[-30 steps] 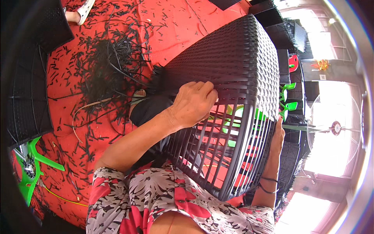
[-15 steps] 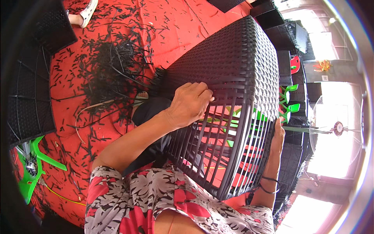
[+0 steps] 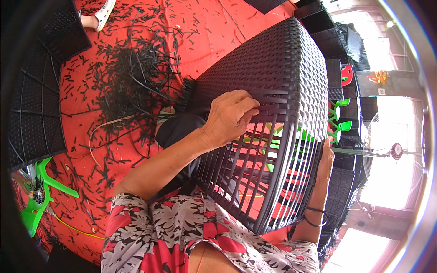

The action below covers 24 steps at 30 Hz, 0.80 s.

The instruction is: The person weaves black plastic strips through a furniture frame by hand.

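A tapered black wicker piece (image 3: 255, 68) leans in front of me, tightly woven at its upper part. Its lower part shows bare dark uprights (image 3: 246, 168), with gaps between them. My left hand (image 3: 231, 113) is at the lower edge of the weave on the left face, its fingers curled and pinched on a flat black strip near the corner. My right hand (image 3: 325, 157) lies against the right face at the same edge. Its thumb side points up; the other fingers are hidden by the piece. A dark loop circles my right wrist.
Black strips lie in a tangled heap (image 3: 136, 77) on the red floor covering (image 3: 195, 32), with cut bits scattered around. Dark woven pieces stand left (image 3: 36, 104) and right (image 3: 337, 182). Green plastic chairs (image 3: 59, 184) are at both sides. Another person's foot (image 3: 104, 16) shows upper left.
My left hand has slid slightly right and up along the weave's edge, toward the corner. The right hand and the wicker piece have hardly moved.
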Each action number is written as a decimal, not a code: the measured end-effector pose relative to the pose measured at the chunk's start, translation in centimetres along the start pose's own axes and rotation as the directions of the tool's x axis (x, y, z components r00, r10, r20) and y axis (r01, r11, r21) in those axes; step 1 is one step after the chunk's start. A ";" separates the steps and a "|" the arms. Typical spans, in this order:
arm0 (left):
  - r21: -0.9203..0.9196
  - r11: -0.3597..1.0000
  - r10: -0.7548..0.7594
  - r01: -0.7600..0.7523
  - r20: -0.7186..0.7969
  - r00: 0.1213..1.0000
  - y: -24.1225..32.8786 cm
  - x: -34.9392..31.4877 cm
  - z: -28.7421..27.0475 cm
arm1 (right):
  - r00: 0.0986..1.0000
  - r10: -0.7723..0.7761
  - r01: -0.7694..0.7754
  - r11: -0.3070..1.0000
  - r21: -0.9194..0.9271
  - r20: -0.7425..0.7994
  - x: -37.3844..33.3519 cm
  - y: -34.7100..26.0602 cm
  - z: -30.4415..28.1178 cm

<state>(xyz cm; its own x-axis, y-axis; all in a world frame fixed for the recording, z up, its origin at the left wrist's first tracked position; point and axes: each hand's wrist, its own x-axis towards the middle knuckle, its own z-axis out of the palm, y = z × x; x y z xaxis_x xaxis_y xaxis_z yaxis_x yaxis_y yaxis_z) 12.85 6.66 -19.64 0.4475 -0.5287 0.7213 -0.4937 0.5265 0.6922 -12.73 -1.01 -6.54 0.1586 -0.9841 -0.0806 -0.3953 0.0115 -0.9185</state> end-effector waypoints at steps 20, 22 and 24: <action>0.371 0.878 0.247 -0.302 0.189 0.950 0.0 0.6 0.0 | 0.994 -0.044 0.038 0.997 -0.065 -0.097 0.4 0.9 0.1; 0.363 0.886 0.237 -0.290 0.183 0.954 0.2 0.5 0.6 | 0.993 -0.075 0.067 0.994 -0.085 -0.093 1.0 2.0 -1.0; 0.388 0.881 0.209 -0.272 0.196 0.958 -0.2 0.2 0.2 | 0.990 -0.116 0.103 0.984 -0.145 -0.084 0.9 1.6 -0.6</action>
<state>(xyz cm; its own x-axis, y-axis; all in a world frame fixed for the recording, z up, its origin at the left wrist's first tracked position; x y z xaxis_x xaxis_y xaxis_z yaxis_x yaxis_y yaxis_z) 12.89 6.26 -19.64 0.1792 -0.5270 0.8307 -0.8455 0.3493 0.4040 -13.80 -1.97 -7.86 0.1273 -0.9901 0.0593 -0.5038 -0.1161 -0.8560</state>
